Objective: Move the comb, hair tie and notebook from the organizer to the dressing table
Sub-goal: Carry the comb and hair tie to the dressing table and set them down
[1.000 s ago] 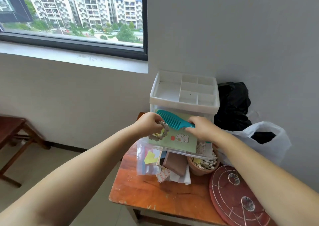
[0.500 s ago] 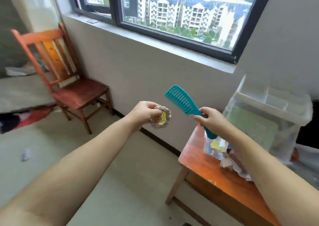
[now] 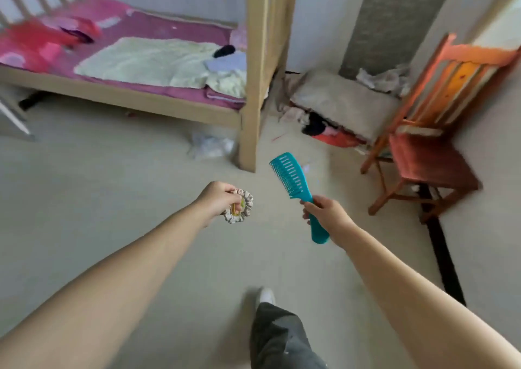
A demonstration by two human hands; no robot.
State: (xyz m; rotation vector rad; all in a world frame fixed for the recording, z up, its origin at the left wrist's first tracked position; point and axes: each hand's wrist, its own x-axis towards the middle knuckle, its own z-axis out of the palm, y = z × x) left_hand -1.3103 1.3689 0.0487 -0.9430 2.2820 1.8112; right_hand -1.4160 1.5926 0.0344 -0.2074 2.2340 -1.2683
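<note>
My left hand [image 3: 218,199] is closed around a pale fabric hair tie [image 3: 241,209] with a yellow band inside it, held out over the floor. In my right hand [image 3: 327,217] is a teal wide-tooth comb [image 3: 293,181], gripped by its handle with the teeth pointing up and left. Both hands are at about waist height in the middle of the view. The organizer, the notebook and the dressing table are out of sight.
A wooden bed [image 3: 251,92] with pink bedding stands ahead on the left. An orange wooden chair [image 3: 431,143] stands at the right, with a grey cushion and clothes [image 3: 338,106] heaped between them. My leg and white shoe [image 3: 266,298] step forward on the pale floor.
I have turned away from the table and organizer, which have left the view, and now face the bed. The comb and hair tie came along in my hands.
</note>
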